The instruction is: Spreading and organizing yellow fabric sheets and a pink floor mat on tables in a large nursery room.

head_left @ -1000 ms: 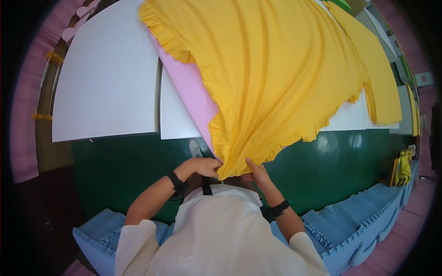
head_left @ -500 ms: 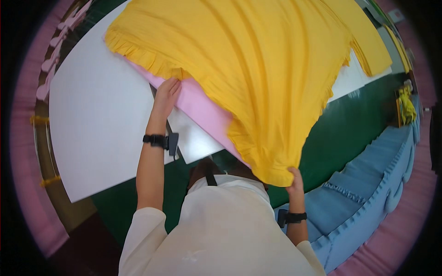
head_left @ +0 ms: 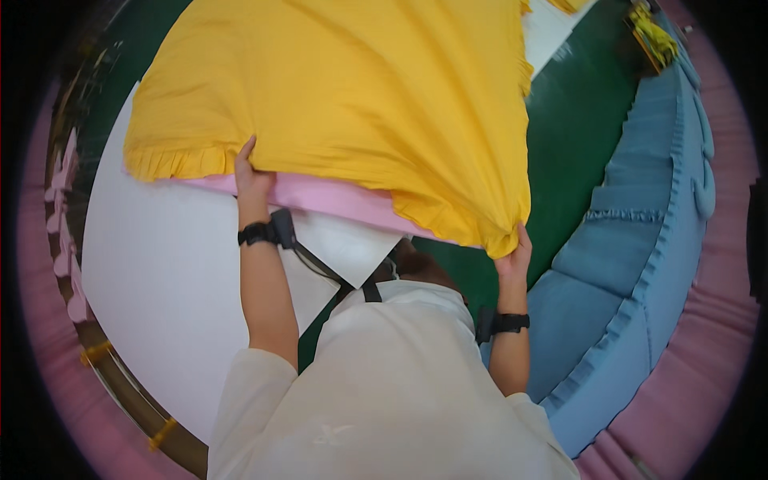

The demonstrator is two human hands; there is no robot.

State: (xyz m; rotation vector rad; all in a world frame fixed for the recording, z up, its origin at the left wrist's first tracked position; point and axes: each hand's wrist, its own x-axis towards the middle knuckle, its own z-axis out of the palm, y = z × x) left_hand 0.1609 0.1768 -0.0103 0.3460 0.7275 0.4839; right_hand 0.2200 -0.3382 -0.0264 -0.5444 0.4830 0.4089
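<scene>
A large yellow cloth point(head_left: 360, 104) with a ruffled hem is spread over the table, covering a pink sheet point(head_left: 336, 204) beneath it. My left hand point(head_left: 252, 176) grips the cloth's ruffled near edge, fingers tucked under the hem just above the pink sheet. My right hand point(head_left: 514, 252) pinches the cloth's lower right corner, which hangs bunched over the green table top. Both wrists carry black bands.
White sheets point(head_left: 168, 280) lie on the green table point(head_left: 576, 120) at the left. A blue ruffled fabric point(head_left: 640, 240) hangs along the table's right edge. A pink fabric border point(head_left: 724, 320) rings the view. A small yellow object point(head_left: 652, 32) sits at the top right.
My left hand slid along the ruffled hem and now grips it. The yellow cloth has been pulled wider and flatter over the pink sheet. The view has swung further left.
</scene>
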